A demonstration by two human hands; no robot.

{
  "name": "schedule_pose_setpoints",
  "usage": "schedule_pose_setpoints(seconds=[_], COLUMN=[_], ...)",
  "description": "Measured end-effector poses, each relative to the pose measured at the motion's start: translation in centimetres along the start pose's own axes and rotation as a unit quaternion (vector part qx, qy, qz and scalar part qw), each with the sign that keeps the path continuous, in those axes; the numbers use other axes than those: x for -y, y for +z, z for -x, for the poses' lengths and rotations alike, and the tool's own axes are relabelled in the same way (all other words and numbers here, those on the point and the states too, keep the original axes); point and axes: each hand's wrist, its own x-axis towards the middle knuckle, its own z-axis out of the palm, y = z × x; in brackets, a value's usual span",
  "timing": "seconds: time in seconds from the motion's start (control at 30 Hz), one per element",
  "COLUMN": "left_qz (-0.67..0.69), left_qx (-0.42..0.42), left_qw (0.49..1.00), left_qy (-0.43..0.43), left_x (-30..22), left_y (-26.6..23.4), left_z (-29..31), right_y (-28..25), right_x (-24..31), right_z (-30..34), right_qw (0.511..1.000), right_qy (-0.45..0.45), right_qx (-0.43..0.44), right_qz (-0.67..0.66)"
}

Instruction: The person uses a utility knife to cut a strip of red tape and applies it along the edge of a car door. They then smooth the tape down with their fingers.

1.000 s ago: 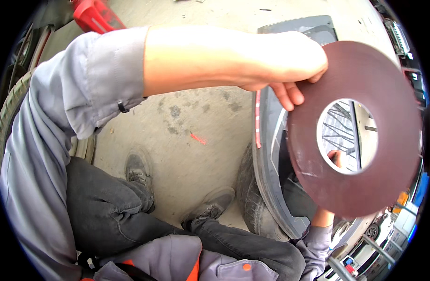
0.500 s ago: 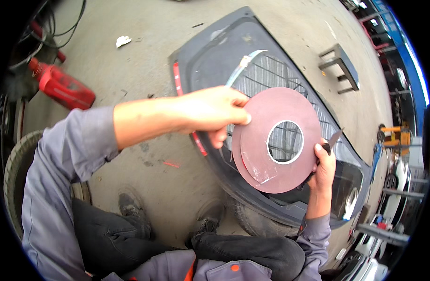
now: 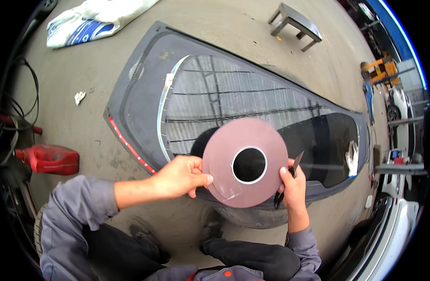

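Observation:
A large roll of mauve tape with a white core is held up in front of me, flat side facing me. My left hand pinches its lower left edge between thumb and fingers. On the opposite edge, my right hand grips the roll together with a knife, whose black handle runs down behind the fingers and whose blade points up. Below the roll lies a dark grey car tailgate with its window glass. A red strip runs along the tailgate's left edge.
A white work glove lies at the glass's right end. Under the tailgate's near edge is a tyre. A red jug stands left, a small metal stool far right, and a white-and-blue sack far left.
My view has shifted, bringing the sack into sight. The roll sits lower and further left in it. My left hand has moved down along the roll's left edge; the right keeps its grip.

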Motion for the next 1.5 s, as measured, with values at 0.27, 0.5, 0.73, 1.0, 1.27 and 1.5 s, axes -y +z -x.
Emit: schedule_pose_setpoints(seconds=[0.27, 0.5, 0.73, 1.0, 1.27, 1.5], left_qz=[0.064, 0.012, -0.017, 0.051, 0.074, 0.113], left_qx=[0.003, 0.066, 0.049, -0.545, -0.459, -0.446], left_qw=[0.997, 0.993, 0.982, 0.821, 0.868, 0.868], left_qy=[-0.052, -0.101, -0.179, 0.164, 0.176, 0.19], left_x=[4.6, 6.5, 7.5, 2.5, 2.4, 1.9], left_y=[9.9, 12.0, 3.4, -11.9, -13.3, -13.7], left_z=[-2.5, -3.5, 5.2, 7.2, 6.5, 5.6], right_y=[-8.6, -9.6, -12.8, 1.9, 13.6, 15.3], right_x=[-6.9, -8.6, -8.1, 1.4, 0.7, -1.0], right_z=[6.2, 7.0, 4.8, -0.4, -5.5, -8.2], right_qw=[0.983, 0.979, 0.884, 0.858, 0.827, 0.748], right_qy=[0.113, 0.118, -0.08, -0.193, -0.301, -0.384], right_qx=[-0.125, -0.165, -0.241, 0.003, 0.028, -0.025], right_qz=[-0.076, -0.03, 0.393, 0.476, 0.474, 0.541])
